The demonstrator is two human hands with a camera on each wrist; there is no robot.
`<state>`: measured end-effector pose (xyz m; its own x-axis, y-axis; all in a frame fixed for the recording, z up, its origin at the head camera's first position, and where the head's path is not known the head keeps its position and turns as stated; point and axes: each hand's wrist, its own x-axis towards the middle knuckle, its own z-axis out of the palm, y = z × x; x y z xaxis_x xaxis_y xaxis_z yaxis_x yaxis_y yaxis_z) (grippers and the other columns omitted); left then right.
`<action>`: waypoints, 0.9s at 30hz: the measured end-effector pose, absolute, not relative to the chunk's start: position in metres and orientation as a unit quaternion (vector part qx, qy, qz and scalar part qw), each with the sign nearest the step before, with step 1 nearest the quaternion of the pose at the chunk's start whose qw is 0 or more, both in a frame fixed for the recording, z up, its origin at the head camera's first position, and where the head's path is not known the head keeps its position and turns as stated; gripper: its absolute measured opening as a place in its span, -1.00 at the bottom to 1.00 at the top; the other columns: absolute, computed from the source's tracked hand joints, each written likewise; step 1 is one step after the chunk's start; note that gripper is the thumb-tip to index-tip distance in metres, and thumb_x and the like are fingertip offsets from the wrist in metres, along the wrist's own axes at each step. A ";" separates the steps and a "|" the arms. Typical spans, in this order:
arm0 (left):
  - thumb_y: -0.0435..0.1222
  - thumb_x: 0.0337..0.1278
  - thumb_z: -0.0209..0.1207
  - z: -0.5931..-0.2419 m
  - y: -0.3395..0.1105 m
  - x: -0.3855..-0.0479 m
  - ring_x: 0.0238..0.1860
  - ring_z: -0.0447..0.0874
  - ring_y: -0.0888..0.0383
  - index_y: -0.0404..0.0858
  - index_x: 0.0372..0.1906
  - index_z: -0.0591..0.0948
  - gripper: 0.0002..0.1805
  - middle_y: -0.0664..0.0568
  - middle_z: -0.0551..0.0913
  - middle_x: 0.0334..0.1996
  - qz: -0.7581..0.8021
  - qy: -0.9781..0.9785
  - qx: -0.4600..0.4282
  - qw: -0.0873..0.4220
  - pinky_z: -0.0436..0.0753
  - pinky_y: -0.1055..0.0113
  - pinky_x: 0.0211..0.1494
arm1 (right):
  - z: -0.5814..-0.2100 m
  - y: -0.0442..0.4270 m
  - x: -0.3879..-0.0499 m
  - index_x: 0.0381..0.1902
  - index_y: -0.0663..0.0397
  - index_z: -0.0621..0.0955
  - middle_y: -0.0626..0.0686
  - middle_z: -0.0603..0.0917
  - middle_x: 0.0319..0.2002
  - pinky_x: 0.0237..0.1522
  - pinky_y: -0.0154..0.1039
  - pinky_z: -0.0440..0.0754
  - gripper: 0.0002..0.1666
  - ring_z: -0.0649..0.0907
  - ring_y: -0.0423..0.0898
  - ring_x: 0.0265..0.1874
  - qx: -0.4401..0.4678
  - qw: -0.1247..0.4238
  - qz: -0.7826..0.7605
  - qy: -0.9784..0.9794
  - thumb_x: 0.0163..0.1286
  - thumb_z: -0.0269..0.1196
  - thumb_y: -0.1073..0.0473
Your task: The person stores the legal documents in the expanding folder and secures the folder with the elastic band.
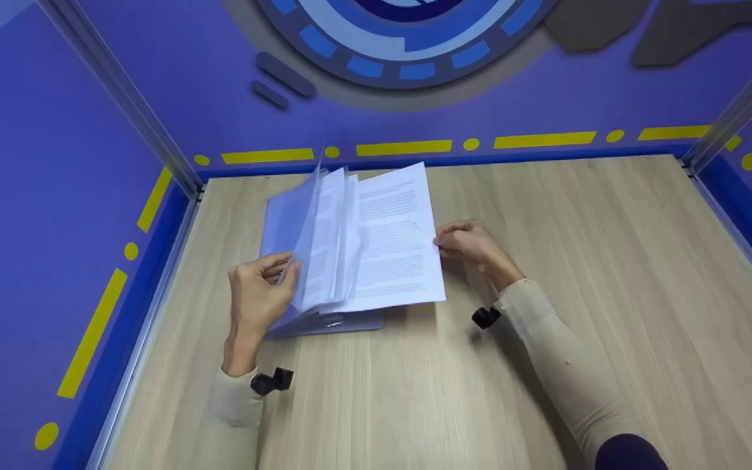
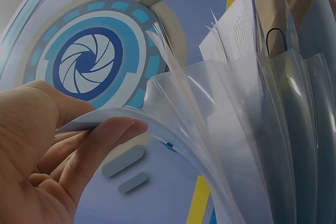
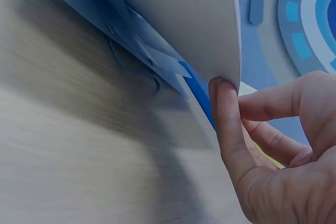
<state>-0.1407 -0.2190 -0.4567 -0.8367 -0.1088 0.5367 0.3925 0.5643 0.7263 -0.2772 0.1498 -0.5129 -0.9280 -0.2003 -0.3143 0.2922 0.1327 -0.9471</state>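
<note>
A translucent accordion file folder (image 1: 284,219) stands spread on the table, its clear pockets (image 2: 239,129) fanned apart in the left wrist view. My left hand (image 1: 257,297) pinches the folder's flexible front cover (image 2: 152,121) between thumb and fingers. Printed paper sheets (image 1: 395,238) lean out of the folder toward the right. At their right edge my right hand (image 1: 470,243) pinches the paper (image 3: 194,30) between thumb and fingers. How deep the sheets' left side sits in a pocket is hidden.
Below the paper, the folder's back cover (image 1: 356,321) rests on the wooden table (image 1: 578,261). A thin dark elastic loop (image 2: 275,34) shows by the pockets. Blue printed walls (image 1: 173,78) enclose the table at the back and sides.
</note>
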 end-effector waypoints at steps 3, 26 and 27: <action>-0.54 0.18 0.41 -0.456 -0.219 -0.140 -0.30 0.91 -0.18 -0.52 -0.12 0.82 -0.82 -0.32 0.85 -0.27 -0.461 -0.841 -0.086 0.271 0.65 0.74 -0.21 | -0.513 0.144 -0.278 -0.06 0.35 0.72 0.06 0.78 -0.21 -0.13 -0.27 0.82 -0.77 0.76 -0.14 -0.28 0.037 0.181 -0.646 0.741 0.40 0.38 0.30; -0.55 0.15 0.41 -0.459 -0.218 -0.142 -0.32 0.91 -0.17 -0.52 -0.14 0.82 -0.82 -0.33 0.85 -0.28 -0.458 -0.840 -0.095 0.274 0.67 0.70 -0.22 | -0.513 0.088 -0.282 -0.06 0.42 0.74 0.19 0.77 -0.18 -0.21 -0.27 0.85 -0.82 0.79 -0.12 -0.33 0.008 0.189 -0.613 0.767 0.40 0.37 0.43; -0.55 0.16 0.41 -0.459 -0.217 -0.142 -0.32 0.91 -0.17 -0.52 -0.14 0.82 -0.83 -0.33 0.85 -0.28 -0.457 -0.841 -0.095 0.273 0.67 0.71 -0.22 | -0.513 0.086 -0.283 -0.05 0.43 0.74 0.19 0.77 -0.19 -0.21 -0.29 0.85 -0.81 0.79 -0.13 -0.33 0.009 0.192 -0.619 0.762 0.41 0.37 0.44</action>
